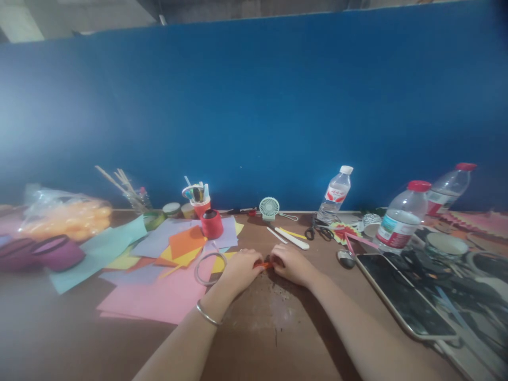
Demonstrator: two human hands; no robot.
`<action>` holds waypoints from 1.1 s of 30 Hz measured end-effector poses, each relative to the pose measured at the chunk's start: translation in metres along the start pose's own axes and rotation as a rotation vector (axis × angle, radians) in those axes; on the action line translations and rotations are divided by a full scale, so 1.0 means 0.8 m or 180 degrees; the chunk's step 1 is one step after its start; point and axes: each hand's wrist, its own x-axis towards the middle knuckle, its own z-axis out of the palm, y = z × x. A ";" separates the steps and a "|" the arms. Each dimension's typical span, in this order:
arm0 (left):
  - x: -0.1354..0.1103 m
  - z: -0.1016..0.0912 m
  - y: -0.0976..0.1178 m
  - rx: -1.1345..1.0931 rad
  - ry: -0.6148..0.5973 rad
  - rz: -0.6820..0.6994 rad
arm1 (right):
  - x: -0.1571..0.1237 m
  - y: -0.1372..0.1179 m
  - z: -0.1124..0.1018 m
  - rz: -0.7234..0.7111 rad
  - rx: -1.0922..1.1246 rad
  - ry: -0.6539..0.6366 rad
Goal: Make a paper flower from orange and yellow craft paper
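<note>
Both of my hands meet over the middle of the brown table (254, 338). Between them is a small strip of orange paper (266, 264), mostly covered by fingers. My left hand (243, 267), with a silver bangle (207, 313) on its wrist, pinches the strip's left end. At the other end my right hand (290, 264) is closed on it too. Just left of my left hand lies a pale ring (201, 271) on coloured paper sheets (159, 296). Beyond my right hand are a white craft stick (292, 239) and black-handled scissors (320, 230).
A red spool (211, 225) and a red cup (201, 206) of tools stand behind the paper. A small fan (270, 209) is at the back. On the right are bottles (402, 219), a phone (405, 296) and clutter; at left, a plastic bag (67, 214) and purple rolls (57, 253).
</note>
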 end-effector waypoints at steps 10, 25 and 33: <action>0.003 0.007 -0.001 -0.0849 0.0235 -0.0279 | 0.003 -0.001 -0.002 0.0262 0.0724 0.0204; 0.004 0.001 -0.022 -0.1818 0.0279 -0.0679 | 0.002 0.030 -0.004 0.1046 0.1815 0.0427; 0.007 0.008 -0.029 -0.2755 0.0163 -0.0905 | 0.002 0.032 -0.005 0.1145 0.2456 0.0460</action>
